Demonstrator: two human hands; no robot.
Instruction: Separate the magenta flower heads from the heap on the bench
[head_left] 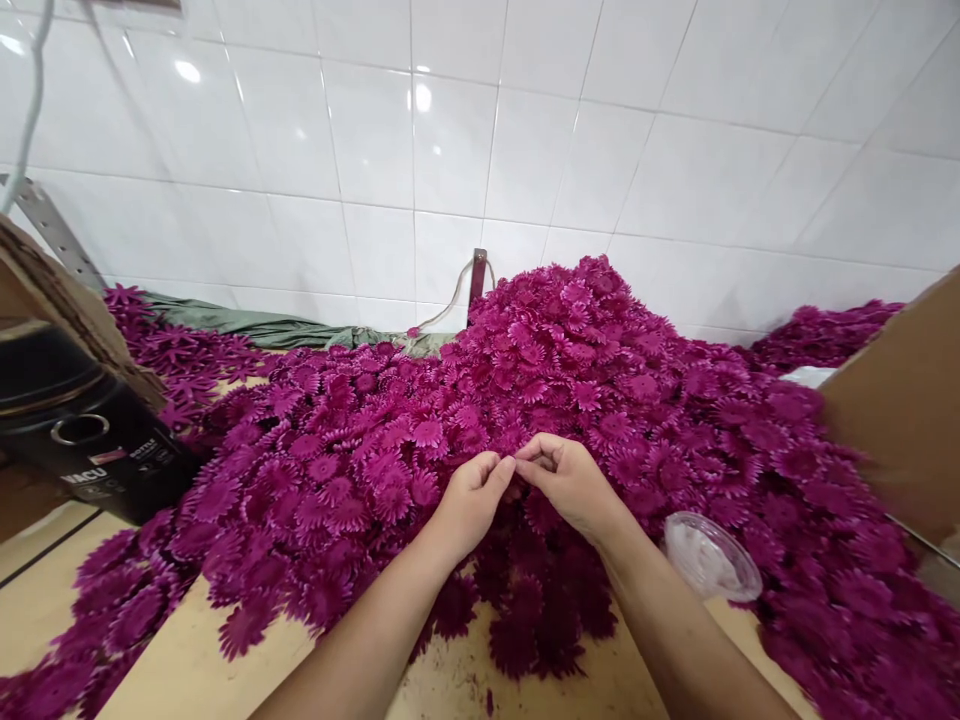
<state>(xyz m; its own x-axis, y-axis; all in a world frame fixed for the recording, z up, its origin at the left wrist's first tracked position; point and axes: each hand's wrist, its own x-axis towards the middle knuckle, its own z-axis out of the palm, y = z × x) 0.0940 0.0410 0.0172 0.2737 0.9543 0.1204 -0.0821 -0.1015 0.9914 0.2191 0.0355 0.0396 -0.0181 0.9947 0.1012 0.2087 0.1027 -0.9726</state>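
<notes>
The left hand (471,495) and the right hand (571,482) meet at their fingertips. On each hand, the thumb and pointing finger are pinched together. I cannot tell if a tiny thing is between them.

The hands are in front of a big heap of bright purple-pink flowers with flat, pointy petals (427,434). The heap covers much of the pale yellow worktop (442,692) and rises high just behind the hands. More flowers lie below the hands, in shadow.

By the right arm, a clear round plastic tub (750,580) sits tilted by the flowers, with something white (697,562) inside. A black can-like thing with a silver ring on it (90,420) leans on the left. A brown cardboard piece (904,410) stands on the right. Behind is a shiny white tile wall (525,150).
</notes>
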